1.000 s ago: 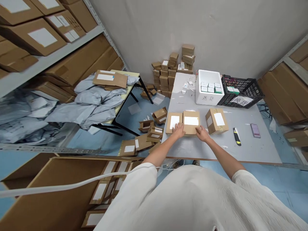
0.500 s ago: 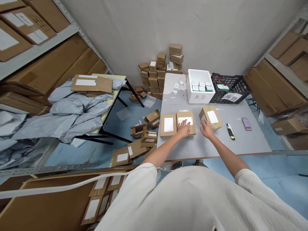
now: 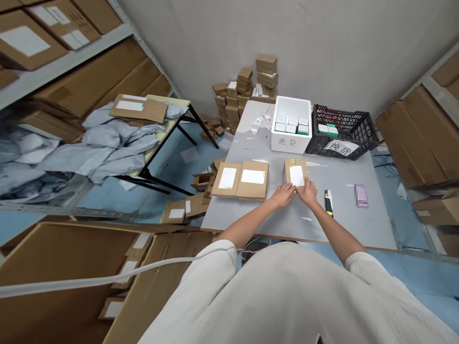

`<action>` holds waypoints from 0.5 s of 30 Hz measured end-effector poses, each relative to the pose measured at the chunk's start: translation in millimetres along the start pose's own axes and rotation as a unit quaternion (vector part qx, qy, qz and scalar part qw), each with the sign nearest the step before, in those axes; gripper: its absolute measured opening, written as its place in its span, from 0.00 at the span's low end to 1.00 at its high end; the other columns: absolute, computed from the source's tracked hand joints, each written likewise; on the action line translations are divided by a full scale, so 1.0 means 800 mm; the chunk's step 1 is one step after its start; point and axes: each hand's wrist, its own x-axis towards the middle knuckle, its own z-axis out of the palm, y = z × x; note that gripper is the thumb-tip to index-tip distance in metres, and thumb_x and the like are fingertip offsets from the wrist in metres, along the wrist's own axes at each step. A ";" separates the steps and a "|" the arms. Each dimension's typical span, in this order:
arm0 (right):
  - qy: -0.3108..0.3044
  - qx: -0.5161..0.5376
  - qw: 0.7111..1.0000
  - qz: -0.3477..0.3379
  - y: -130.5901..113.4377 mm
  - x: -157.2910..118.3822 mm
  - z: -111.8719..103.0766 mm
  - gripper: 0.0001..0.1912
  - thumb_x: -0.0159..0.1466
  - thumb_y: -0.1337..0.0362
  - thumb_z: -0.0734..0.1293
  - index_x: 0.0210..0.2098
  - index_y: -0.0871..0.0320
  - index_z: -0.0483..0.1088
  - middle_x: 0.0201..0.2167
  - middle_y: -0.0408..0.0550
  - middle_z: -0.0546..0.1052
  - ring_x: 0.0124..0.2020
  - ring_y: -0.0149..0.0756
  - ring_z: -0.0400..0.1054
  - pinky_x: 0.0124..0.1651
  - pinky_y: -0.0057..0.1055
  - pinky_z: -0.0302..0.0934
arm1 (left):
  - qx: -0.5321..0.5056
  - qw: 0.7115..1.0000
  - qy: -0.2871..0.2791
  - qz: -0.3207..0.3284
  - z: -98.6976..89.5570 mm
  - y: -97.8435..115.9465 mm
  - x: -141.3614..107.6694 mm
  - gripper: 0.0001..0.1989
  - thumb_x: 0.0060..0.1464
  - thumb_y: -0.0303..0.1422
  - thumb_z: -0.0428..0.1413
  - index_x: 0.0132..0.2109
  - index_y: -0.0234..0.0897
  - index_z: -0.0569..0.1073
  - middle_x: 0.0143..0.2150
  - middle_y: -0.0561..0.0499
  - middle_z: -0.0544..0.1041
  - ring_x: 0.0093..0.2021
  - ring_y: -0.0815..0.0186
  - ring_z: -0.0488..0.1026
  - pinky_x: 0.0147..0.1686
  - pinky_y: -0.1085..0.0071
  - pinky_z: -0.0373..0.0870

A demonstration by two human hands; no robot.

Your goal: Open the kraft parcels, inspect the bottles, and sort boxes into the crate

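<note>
A small cardboard box with a white label stands on the grey table in front of me. My right hand grips its near right corner. At its near left corner is my left hand, fingers bent against the box and close to the right fingertips. To the left, two flat cardboard boxes lie side by side, the left box and the right box, each with a white label. A black and yellow utility knife rests right of my right hand.
Behind the box stand a white foam box and a black plastic crate, both holding small white and green cartons. A pixelated purple item lies at the right. Grey parcels cover a side table; cardboard boxes are stacked by the wall.
My left hand has left the flat box and moved right to the small box. The small box is turned, its label now facing me more squarely, with both hands on it. The view has shifted.
</note>
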 end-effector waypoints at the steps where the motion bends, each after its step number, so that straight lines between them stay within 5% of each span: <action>1: 0.002 0.007 1.000 -0.012 -0.002 0.001 0.001 0.46 0.69 0.45 0.66 0.78 0.58 0.51 0.70 0.68 0.65 0.69 0.64 0.61 0.69 0.58 0.56 | 0.002 1.000 0.003 -0.021 0.005 0.003 0.002 0.30 0.72 0.33 0.50 0.77 0.43 0.59 0.77 0.37 0.63 0.77 0.52 0.60 0.73 0.50 0.57; 7: -0.031 0.136 0.987 -0.074 -0.029 0.009 0.017 0.31 0.72 0.45 0.61 0.68 0.54 0.66 0.62 0.60 0.74 0.64 0.54 0.67 0.68 0.50 0.61 | -0.011 0.976 -0.005 -0.217 -0.010 -0.016 -0.018 0.47 0.69 0.58 0.50 0.82 0.36 0.48 0.75 0.29 0.65 0.73 0.39 0.67 0.71 0.50 0.59; 11: -0.069 0.225 0.971 0.029 -0.038 0.015 0.030 0.24 0.71 0.43 0.62 0.54 0.54 0.72 0.53 0.56 0.79 0.57 0.49 0.72 0.59 0.41 0.68 | -0.050 0.958 -0.019 -0.281 -0.027 -0.023 -0.034 0.53 0.65 0.66 0.47 0.83 0.40 0.44 0.77 0.30 0.62 0.73 0.37 0.67 0.70 0.50 0.59; 15: -0.094 0.250 0.957 0.116 -0.030 0.015 0.031 0.27 0.64 0.43 0.69 0.54 0.54 0.66 0.52 0.55 0.79 0.51 0.45 0.75 0.54 0.37 0.70 | -0.057 0.957 -0.008 -0.285 -0.028 -0.022 -0.031 0.52 0.66 0.68 0.42 0.83 0.40 0.45 0.76 0.30 0.65 0.74 0.36 0.64 0.71 0.46 0.56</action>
